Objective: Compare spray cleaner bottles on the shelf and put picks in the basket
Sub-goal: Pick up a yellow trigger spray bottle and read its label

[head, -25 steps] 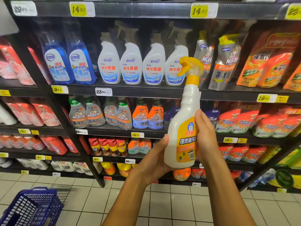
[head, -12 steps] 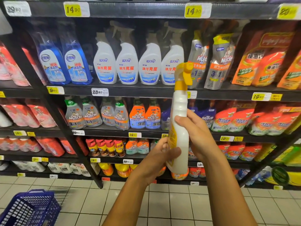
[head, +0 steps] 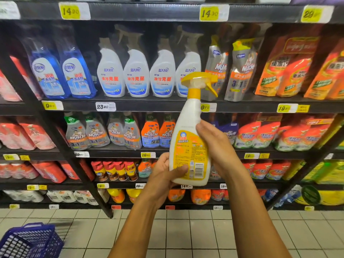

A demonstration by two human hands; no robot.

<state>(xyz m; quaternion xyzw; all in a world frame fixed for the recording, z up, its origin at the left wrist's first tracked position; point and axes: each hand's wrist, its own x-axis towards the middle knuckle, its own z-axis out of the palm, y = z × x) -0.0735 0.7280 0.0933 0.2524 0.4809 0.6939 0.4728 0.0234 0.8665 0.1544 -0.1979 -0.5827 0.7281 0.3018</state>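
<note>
Shelves behind; spray bottle (head: pixel 189 146) upright, both hands closed on it; basket (head: pixel 28 241) low left, left hand (head: pixel 163 175) nearer.

I hold the spray bottle (head: pixel 189 146) upright in front of the shelf (head: pixel 149 107), my left hand (head: pixel 163 175) at its lower left, my right hand (head: pixel 214 146) on its right. The basket (head: pixel 31 241) stands on the floor (head: pixel 186 235) at lower left, well apart from the bottle.

A shop aisle, likely a supermarket: stocked shelves (head: pixel 167 107) with price tags (head: pixel 105 106).
</note>
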